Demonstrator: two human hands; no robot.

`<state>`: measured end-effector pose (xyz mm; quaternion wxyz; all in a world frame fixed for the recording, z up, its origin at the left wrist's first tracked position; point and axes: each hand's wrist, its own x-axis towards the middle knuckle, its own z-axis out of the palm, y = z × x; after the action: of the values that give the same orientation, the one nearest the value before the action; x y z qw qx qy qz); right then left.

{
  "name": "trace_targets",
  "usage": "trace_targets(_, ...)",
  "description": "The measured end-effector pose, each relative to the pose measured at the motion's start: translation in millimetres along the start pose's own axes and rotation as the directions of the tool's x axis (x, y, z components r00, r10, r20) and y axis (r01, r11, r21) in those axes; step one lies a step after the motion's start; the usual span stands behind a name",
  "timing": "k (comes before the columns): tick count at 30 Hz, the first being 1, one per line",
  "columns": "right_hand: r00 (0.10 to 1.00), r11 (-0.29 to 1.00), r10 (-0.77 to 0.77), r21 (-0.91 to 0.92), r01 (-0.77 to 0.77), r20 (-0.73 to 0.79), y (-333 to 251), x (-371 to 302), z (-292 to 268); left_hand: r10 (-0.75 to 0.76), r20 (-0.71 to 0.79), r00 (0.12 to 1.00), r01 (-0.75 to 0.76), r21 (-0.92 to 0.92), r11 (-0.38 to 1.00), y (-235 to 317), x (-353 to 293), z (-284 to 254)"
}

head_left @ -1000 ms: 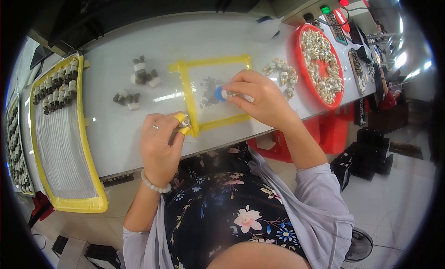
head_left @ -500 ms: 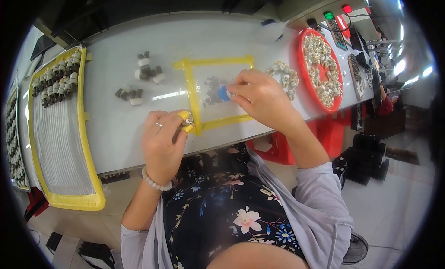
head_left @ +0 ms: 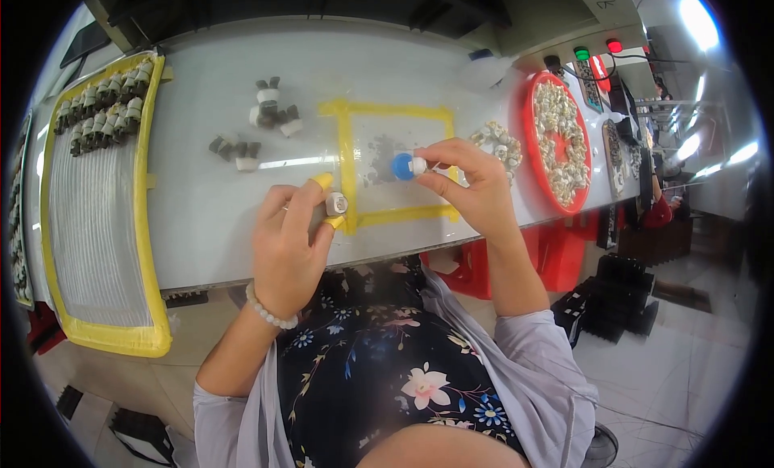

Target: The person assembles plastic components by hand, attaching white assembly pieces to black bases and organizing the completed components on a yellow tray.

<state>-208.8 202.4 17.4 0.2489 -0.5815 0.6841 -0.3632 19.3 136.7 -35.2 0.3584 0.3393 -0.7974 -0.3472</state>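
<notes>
My left hand [head_left: 294, 234], with yellow tape on its thumb and a fingertip, holds a small white-and-grey part [head_left: 337, 203] at the left edge of the yellow-taped rectangle [head_left: 347, 145]. The index fingertip stands slightly off the part. Over that rectangle, my right hand [head_left: 476, 186] pinches a small white piece [head_left: 418, 166] between thumb and forefinger. A round blue piece [head_left: 402, 166] sits against it; I cannot tell whether the two are joined. Dark smudges [head_left: 382, 158] mark the surface beside the blue piece.
Dark-and-white parts [head_left: 274, 113] lie in loose groups at back left. A yellow-edged rack [head_left: 105, 226] at left carries rows of similar parts. To the right are a pile of white pieces [head_left: 498, 149] and a red tray [head_left: 532, 137] full of them. A red stool [head_left: 556, 258] stands below.
My right hand has drawn back slightly to the right, showing more of the white piece and the blue one. My left index fingertip has lifted a little from its part. The view has shifted slightly.
</notes>
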Motion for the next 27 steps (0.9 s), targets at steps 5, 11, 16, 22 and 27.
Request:
trace_targets(5,0.997,0.999,-0.05,0.019,0.049,0.06,-13,3,10,0.028,0.012,1.0,-0.028,-0.038,0.999,-1,1,0)
trace_targets(11,0.978,0.996,-0.09,0.01,0.089,0.186,-35,8,26,0.032,0.006,0.999,-0.032,-0.042,0.999,0,1,0)
trace_targets(16,0.962,0.991,-0.132,0.009,0.134,0.24,-42,13,34,0.043,0.012,0.999,-0.042,-0.038,0.998,-2,1,0)
trace_targets(22,0.941,0.975,-0.168,-0.091,0.202,0.295,-43,15,39,0.056,0.006,0.998,-0.056,-0.045,0.997,-3,1,1)
trace_targets(27,0.928,0.928,-0.213,-0.234,0.291,0.306,-53,16,39,0.066,-0.009,0.998,-0.067,-0.056,0.996,-4,0,1)
